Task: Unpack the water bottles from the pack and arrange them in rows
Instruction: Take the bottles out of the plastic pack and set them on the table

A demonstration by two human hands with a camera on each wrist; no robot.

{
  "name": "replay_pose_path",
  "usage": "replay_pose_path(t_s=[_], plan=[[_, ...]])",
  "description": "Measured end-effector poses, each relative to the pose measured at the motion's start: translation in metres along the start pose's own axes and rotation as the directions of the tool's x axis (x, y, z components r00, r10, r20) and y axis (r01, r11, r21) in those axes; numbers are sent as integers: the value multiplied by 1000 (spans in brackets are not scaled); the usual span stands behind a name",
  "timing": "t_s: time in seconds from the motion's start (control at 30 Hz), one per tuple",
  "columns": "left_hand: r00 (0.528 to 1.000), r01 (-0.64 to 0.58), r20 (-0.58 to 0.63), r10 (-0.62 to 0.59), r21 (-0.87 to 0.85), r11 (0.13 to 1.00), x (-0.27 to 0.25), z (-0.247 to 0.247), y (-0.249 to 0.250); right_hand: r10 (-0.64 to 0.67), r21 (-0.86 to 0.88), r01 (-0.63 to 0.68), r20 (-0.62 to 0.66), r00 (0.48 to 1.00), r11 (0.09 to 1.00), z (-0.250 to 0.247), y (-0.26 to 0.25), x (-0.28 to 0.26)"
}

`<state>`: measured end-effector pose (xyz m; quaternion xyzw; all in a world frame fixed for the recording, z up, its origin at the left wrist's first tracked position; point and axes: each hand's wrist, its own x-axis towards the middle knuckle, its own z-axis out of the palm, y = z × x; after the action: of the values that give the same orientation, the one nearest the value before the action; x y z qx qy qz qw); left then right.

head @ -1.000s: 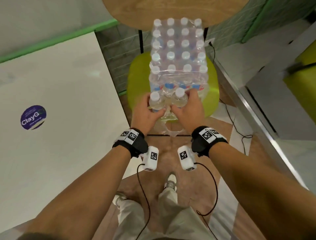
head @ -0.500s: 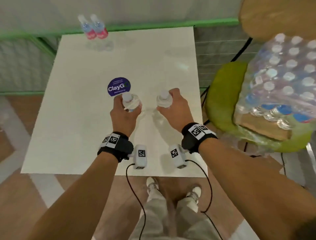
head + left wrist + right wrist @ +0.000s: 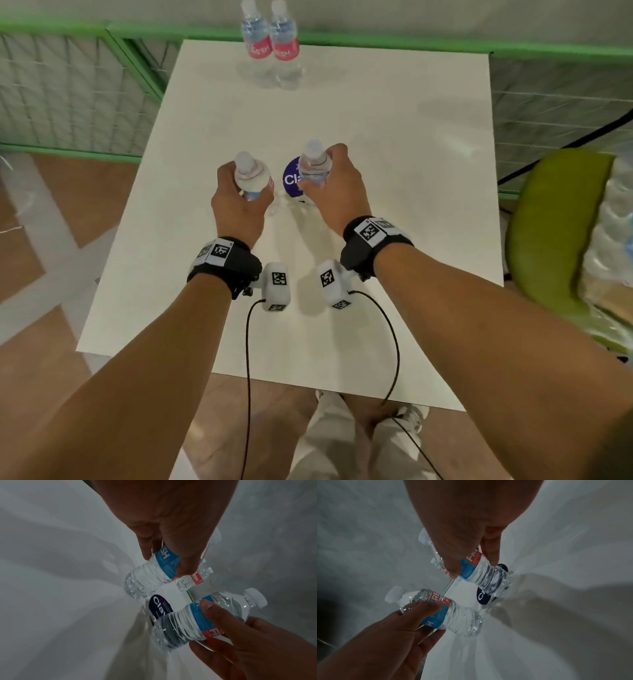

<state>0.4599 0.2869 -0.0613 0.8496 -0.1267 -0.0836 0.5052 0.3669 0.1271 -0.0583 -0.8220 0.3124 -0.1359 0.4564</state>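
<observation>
The left hand point(image 3: 239, 209) holds one water bottle point(image 3: 251, 176) in a closed grip around the label, cap up, above the white desk point(image 3: 394, 212). The right hand point(image 3: 334, 195) holds a second bottle point(image 3: 313, 168) the same way, above the round purple sticker point(image 3: 291, 180). The wrist views show both bottle bases clear of the desk. Two more bottles point(image 3: 270, 44) stand upright, side by side, at the far desk edge. The wrapped pack point(image 3: 613, 240) rests on a green chair point(image 3: 548, 233) to the right
</observation>
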Motion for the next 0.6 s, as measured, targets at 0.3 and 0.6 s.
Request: replay_pose_path(t_s=[0.3,0.6], plan=[[999,-10,37,11,-16,1000,17,-9,-1,5,45,-6,18,1000,999,2,-2,6],[973,-124,-199,117,-25,992,-86,18,45,49,26,-49,2,999,998,-112,36,-76]])
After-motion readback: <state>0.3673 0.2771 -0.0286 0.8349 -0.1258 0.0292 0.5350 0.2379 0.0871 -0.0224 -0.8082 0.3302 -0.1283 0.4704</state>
